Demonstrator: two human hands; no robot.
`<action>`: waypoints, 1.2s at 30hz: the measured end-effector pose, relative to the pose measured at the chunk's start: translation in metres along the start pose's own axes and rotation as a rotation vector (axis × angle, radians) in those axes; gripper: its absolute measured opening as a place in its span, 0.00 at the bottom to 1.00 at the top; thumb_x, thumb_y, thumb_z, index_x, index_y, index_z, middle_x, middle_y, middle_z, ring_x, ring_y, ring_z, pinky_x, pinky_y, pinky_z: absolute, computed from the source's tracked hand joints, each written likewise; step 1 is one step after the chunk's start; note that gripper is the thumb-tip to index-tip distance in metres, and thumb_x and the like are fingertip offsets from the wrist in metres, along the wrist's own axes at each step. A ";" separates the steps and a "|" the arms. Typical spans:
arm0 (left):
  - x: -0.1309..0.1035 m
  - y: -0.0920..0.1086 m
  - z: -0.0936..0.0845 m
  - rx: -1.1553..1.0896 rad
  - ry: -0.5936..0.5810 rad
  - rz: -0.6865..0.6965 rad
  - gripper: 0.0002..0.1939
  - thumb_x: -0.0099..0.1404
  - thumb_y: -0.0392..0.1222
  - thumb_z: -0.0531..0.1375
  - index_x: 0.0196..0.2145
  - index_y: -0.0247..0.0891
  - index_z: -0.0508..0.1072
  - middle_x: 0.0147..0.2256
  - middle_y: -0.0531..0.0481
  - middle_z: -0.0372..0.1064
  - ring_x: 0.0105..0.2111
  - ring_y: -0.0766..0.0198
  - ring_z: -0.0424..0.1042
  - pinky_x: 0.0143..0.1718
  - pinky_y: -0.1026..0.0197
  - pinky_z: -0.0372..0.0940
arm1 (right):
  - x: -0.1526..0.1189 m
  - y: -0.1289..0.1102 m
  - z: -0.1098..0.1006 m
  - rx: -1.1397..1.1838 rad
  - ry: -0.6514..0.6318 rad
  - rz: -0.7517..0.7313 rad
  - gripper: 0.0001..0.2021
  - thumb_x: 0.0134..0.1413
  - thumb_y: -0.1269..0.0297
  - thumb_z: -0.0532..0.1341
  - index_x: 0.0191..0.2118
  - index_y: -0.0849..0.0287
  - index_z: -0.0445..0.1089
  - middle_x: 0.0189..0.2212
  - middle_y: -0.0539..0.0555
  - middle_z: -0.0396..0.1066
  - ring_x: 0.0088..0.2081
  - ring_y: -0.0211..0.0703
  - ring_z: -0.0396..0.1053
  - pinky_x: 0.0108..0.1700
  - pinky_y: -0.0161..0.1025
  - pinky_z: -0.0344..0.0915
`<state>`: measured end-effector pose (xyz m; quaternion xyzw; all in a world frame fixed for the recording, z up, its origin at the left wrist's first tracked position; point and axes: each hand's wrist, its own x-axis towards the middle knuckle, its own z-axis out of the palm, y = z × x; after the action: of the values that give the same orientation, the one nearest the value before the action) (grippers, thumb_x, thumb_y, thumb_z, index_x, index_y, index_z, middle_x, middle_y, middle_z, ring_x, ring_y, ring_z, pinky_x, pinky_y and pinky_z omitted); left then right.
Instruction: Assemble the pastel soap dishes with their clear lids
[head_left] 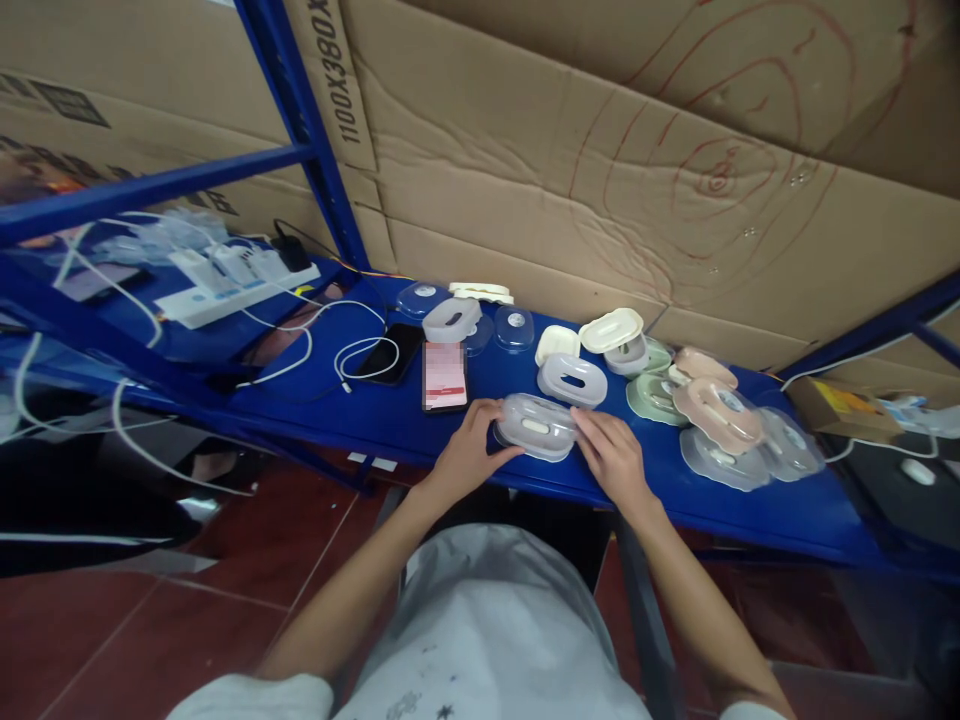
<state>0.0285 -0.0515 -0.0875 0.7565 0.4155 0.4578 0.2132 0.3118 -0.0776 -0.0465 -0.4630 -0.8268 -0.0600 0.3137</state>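
Note:
At the front edge of the blue table, a pale oval plastic box with a clear lid sits between my hands. My left hand grips its left end, thumb at the near side and fingers over the far side. On the right end, the fingers of my right hand press against the lid and rim. Just behind the box lies a pale grey oval part with a slot. A phone with a lit screen lies beyond my left hand.
Green parts, pink parts and clear lids are heaped at the right. Cream parts and a grey box stand at the back by the cardboard. A dark phone, cables and a power strip lie left.

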 end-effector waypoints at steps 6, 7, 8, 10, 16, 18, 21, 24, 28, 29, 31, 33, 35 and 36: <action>0.001 0.001 -0.001 -0.077 -0.022 -0.013 0.36 0.65 0.42 0.73 0.65 0.48 0.61 0.64 0.40 0.59 0.65 0.48 0.67 0.64 0.41 0.72 | -0.011 -0.005 -0.005 0.088 -0.132 -0.048 0.29 0.73 0.60 0.61 0.75 0.41 0.60 0.72 0.55 0.62 0.74 0.58 0.58 0.71 0.62 0.64; 0.001 0.002 -0.002 -0.071 -0.043 -0.018 0.37 0.66 0.42 0.73 0.66 0.50 0.61 0.66 0.40 0.57 0.67 0.47 0.66 0.65 0.41 0.71 | -0.012 -0.006 -0.004 0.114 -0.154 -0.039 0.30 0.73 0.58 0.61 0.76 0.42 0.58 0.74 0.56 0.59 0.75 0.58 0.55 0.72 0.63 0.62; 0.002 0.004 -0.004 -0.065 -0.060 -0.022 0.37 0.66 0.42 0.73 0.67 0.51 0.62 0.67 0.40 0.55 0.68 0.47 0.64 0.65 0.41 0.71 | -0.012 -0.007 -0.002 0.136 -0.172 -0.023 0.31 0.73 0.57 0.61 0.76 0.43 0.56 0.75 0.57 0.56 0.76 0.59 0.52 0.73 0.63 0.61; 0.003 0.007 -0.006 -0.056 -0.091 -0.029 0.36 0.68 0.43 0.72 0.67 0.52 0.62 0.70 0.40 0.51 0.69 0.46 0.63 0.65 0.41 0.71 | -0.013 -0.007 0.002 0.177 -0.185 0.023 0.32 0.72 0.54 0.62 0.76 0.45 0.56 0.76 0.59 0.53 0.77 0.59 0.50 0.73 0.64 0.59; 0.004 0.011 -0.009 0.059 -0.172 -0.020 0.34 0.71 0.44 0.68 0.69 0.51 0.61 0.74 0.40 0.50 0.71 0.45 0.61 0.69 0.39 0.66 | -0.009 -0.002 0.011 0.295 -0.103 0.132 0.29 0.70 0.51 0.64 0.70 0.48 0.60 0.69 0.63 0.62 0.73 0.59 0.60 0.72 0.62 0.63; 0.004 0.011 -0.009 0.082 -0.192 -0.005 0.32 0.73 0.43 0.67 0.69 0.50 0.61 0.74 0.41 0.53 0.71 0.46 0.61 0.70 0.40 0.64 | -0.009 -0.001 0.012 0.301 -0.101 0.126 0.25 0.71 0.53 0.63 0.68 0.47 0.62 0.68 0.62 0.62 0.72 0.58 0.60 0.71 0.61 0.64; 0.004 0.011 -0.008 0.079 -0.177 0.039 0.26 0.73 0.42 0.66 0.65 0.48 0.65 0.70 0.41 0.59 0.70 0.49 0.64 0.71 0.42 0.64 | -0.011 -0.001 0.012 0.318 -0.084 0.101 0.20 0.72 0.55 0.63 0.65 0.47 0.64 0.67 0.62 0.63 0.72 0.57 0.60 0.71 0.61 0.65; 0.004 0.012 -0.008 0.083 -0.150 0.064 0.22 0.72 0.40 0.66 0.61 0.47 0.69 0.67 0.41 0.61 0.68 0.49 0.67 0.69 0.42 0.65 | -0.013 0.000 0.014 0.349 -0.060 0.091 0.20 0.69 0.54 0.66 0.61 0.49 0.65 0.65 0.63 0.64 0.72 0.59 0.60 0.70 0.63 0.65; 0.006 0.013 -0.011 0.082 -0.211 0.019 0.26 0.73 0.41 0.65 0.66 0.49 0.65 0.73 0.40 0.53 0.70 0.47 0.64 0.68 0.41 0.66 | -0.013 0.001 0.014 0.363 -0.057 0.100 0.17 0.69 0.53 0.66 0.57 0.50 0.66 0.64 0.63 0.66 0.72 0.59 0.61 0.69 0.63 0.66; 0.006 0.013 -0.012 0.074 -0.235 0.015 0.29 0.74 0.42 0.64 0.69 0.50 0.62 0.74 0.41 0.52 0.71 0.47 0.62 0.69 0.42 0.65 | -0.013 0.001 0.014 0.364 -0.057 0.104 0.16 0.69 0.53 0.65 0.56 0.50 0.67 0.63 0.63 0.66 0.72 0.59 0.61 0.68 0.62 0.67; 0.006 0.011 -0.012 0.056 -0.257 0.026 0.32 0.75 0.42 0.63 0.71 0.51 0.59 0.74 0.42 0.53 0.73 0.49 0.59 0.71 0.44 0.63 | -0.012 0.001 0.012 0.368 -0.062 0.109 0.18 0.69 0.53 0.65 0.58 0.50 0.67 0.62 0.62 0.68 0.71 0.58 0.62 0.69 0.62 0.67; 0.006 0.009 -0.012 0.050 -0.228 0.042 0.29 0.76 0.41 0.63 0.70 0.50 0.62 0.72 0.42 0.56 0.72 0.51 0.61 0.72 0.45 0.62 | -0.011 -0.001 0.010 0.357 -0.094 0.100 0.22 0.70 0.54 0.64 0.65 0.49 0.66 0.64 0.62 0.66 0.72 0.57 0.61 0.70 0.61 0.66; 0.006 0.008 -0.011 0.055 -0.189 0.055 0.25 0.76 0.40 0.62 0.67 0.49 0.65 0.70 0.42 0.59 0.70 0.52 0.63 0.71 0.46 0.62 | -0.010 -0.002 0.010 0.320 -0.146 0.073 0.25 0.72 0.56 0.61 0.71 0.47 0.63 0.68 0.62 0.62 0.75 0.56 0.56 0.72 0.60 0.63; 0.006 0.007 -0.010 0.057 -0.176 0.061 0.24 0.76 0.40 0.61 0.66 0.48 0.66 0.69 0.42 0.59 0.70 0.52 0.64 0.71 0.45 0.62 | -0.010 -0.003 0.010 0.297 -0.169 0.061 0.26 0.73 0.57 0.60 0.72 0.45 0.62 0.70 0.61 0.59 0.76 0.56 0.54 0.73 0.59 0.62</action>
<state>0.0241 -0.0511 -0.0741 0.8120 0.3845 0.3839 0.2133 0.3086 -0.0831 -0.0596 -0.4398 -0.8356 0.1112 0.3098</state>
